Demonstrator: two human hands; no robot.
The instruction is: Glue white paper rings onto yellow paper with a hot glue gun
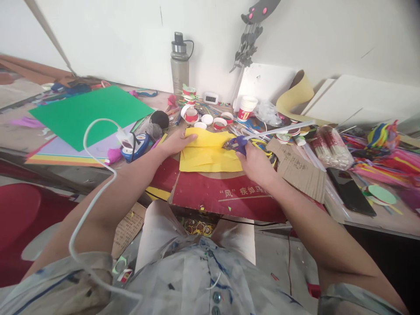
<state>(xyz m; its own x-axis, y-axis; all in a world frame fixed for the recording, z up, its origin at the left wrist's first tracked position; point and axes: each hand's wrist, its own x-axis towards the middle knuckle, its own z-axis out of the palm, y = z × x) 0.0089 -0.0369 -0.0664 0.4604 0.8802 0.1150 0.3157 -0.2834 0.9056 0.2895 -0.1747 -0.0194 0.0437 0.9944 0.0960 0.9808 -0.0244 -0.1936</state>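
A folded or layered yellow sheet (210,162) lies at the front of the cluttered table, over a red printed cardboard (203,192). My left hand (173,143) is closed on the sheet's upper left edge, thumb on top. In my right hand (257,162) is a blue hot glue gun (239,143), gripped with its nozzle over the sheet's right part. A long translucent glue stick (278,130) sticks out from the gun's back toward the right. Whether the nozzle touches the sheet I cannot tell.
Paper-cup rings (220,122), stacked paper cups (246,107) and a water bottle (180,65) stand behind. Left are a green sheet (92,113) and a blue device (135,148) with a white cable (78,218). Right lie corrugated cardboard (297,170) and a phone (351,192).
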